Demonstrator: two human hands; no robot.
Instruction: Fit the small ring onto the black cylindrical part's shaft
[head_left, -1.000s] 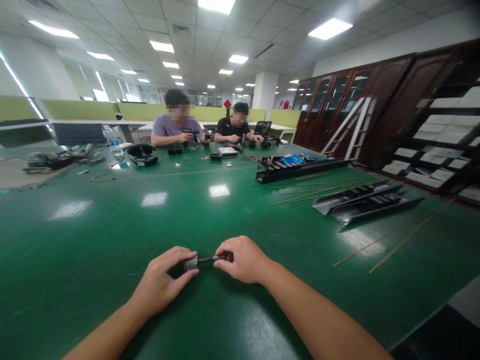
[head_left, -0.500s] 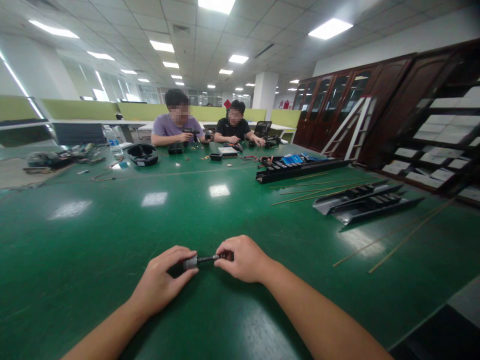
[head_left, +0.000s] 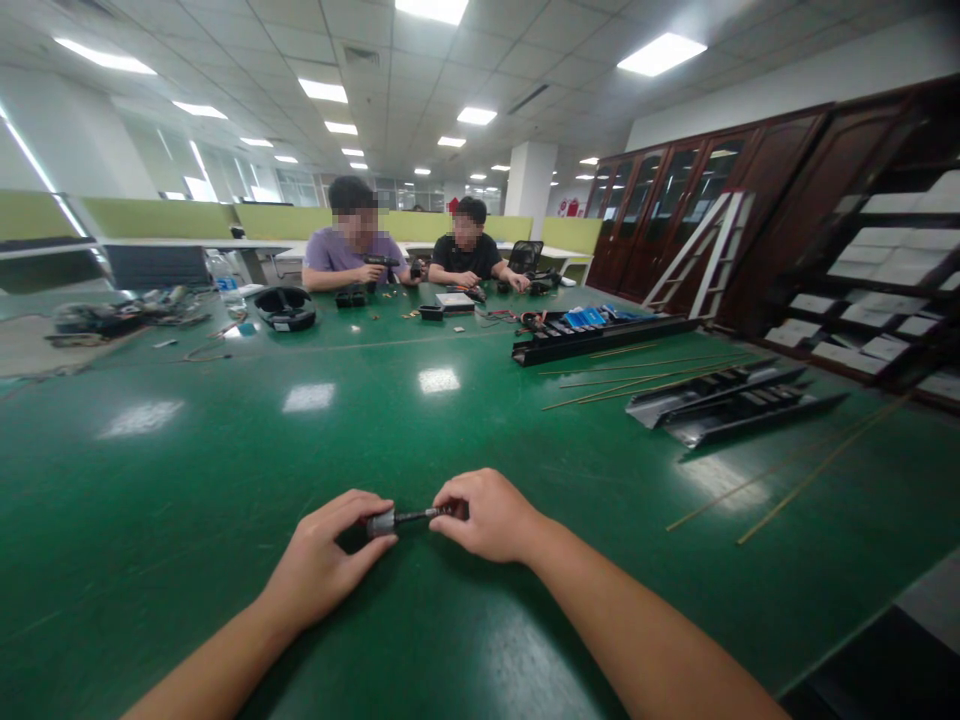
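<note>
Near the front middle of the green table (head_left: 360,430), my left hand (head_left: 330,555) is closed round a short silver cylinder (head_left: 382,523) that looks like a small motor. A thin dark shaft (head_left: 412,517) runs from it to the right. My right hand (head_left: 484,515) pinches the far end of that shaft between thumb and fingers. The part inside the right-hand pinch is mostly hidden. Cylinder and shaft lie in one line, roughly level, close above or on the tabletop; I cannot tell which.
Black metal channels (head_left: 750,410) and thin brass-coloured rods (head_left: 615,383) lie to the right. A black headset (head_left: 285,309) and a water bottle (head_left: 223,275) stand back left. Two people sit across the table, one holding a power drill (head_left: 380,261). A white stepladder (head_left: 709,250) stands beyond.
Almost nothing differs. Both hands keep their hold on the cylinder and shaft, with only a very slight shift of the right hand.
</note>
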